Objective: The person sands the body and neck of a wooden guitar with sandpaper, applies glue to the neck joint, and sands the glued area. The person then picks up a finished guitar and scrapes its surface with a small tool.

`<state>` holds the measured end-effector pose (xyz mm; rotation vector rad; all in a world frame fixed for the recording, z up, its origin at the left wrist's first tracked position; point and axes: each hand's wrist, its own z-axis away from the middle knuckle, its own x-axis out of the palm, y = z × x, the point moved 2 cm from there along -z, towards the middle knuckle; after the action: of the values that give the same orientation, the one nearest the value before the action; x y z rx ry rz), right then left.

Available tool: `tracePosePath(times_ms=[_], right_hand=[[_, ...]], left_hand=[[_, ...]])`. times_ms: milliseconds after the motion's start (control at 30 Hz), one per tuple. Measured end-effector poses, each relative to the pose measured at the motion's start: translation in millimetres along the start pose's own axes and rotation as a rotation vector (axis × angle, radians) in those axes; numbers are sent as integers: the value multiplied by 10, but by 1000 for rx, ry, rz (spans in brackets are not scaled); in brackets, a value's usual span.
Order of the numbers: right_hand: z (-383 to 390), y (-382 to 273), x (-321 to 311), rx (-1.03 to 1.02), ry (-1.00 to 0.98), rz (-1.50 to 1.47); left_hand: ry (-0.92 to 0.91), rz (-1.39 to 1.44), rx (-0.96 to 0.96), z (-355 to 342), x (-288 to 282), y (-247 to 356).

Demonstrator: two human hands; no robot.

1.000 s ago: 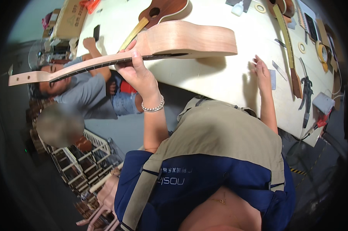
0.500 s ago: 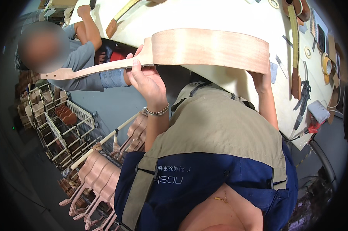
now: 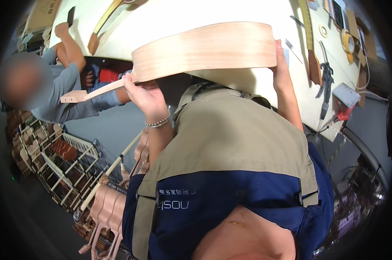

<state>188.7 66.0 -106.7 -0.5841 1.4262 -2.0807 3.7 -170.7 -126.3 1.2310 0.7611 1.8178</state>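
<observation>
An unfinished pale-wood guitar (image 3: 204, 48) is held up between my hands, its curved side facing me and its neck running off to the left. My left hand (image 3: 147, 96) is closed round the neck close to where it joins the body. At the far right end of the body, my right hand (image 3: 280, 65) grips the edge, some fingers hidden behind the wood. The guitar is above the near edge of a white table (image 3: 230, 82); the headstock (image 3: 73, 96) hangs off the table's left side.
A seated co-worker (image 3: 59, 82) is at the left, near the headstock. Guitar necks (image 3: 314, 69), a tape roll (image 3: 347, 42) and a black clamp-like tool (image 3: 325, 86) lie on the table's right. Racks of guitar bodies (image 3: 63, 151) stand lower left, with more unfinished guitars (image 3: 107, 203) nearer me.
The guitar has turned and tilted, its side facing me more and the neck pointing lower. My left hand has shifted nearer the body joint. The whole view has swung somewhat.
</observation>
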Motion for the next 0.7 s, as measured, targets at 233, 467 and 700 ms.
tracePosePath(times_ms=[233, 467, 700], right_hand=[[-54, 33, -34, -112, -21, 84], [113, -377, 116, -446, -145, 517], [110, -478, 388, -628, -411, 160]], left_hand=[[37, -59, -80, -119, -60, -80], [21, 46, -486, -431, -411, -288], [-66, 126, -772, -316, -457, -536]])
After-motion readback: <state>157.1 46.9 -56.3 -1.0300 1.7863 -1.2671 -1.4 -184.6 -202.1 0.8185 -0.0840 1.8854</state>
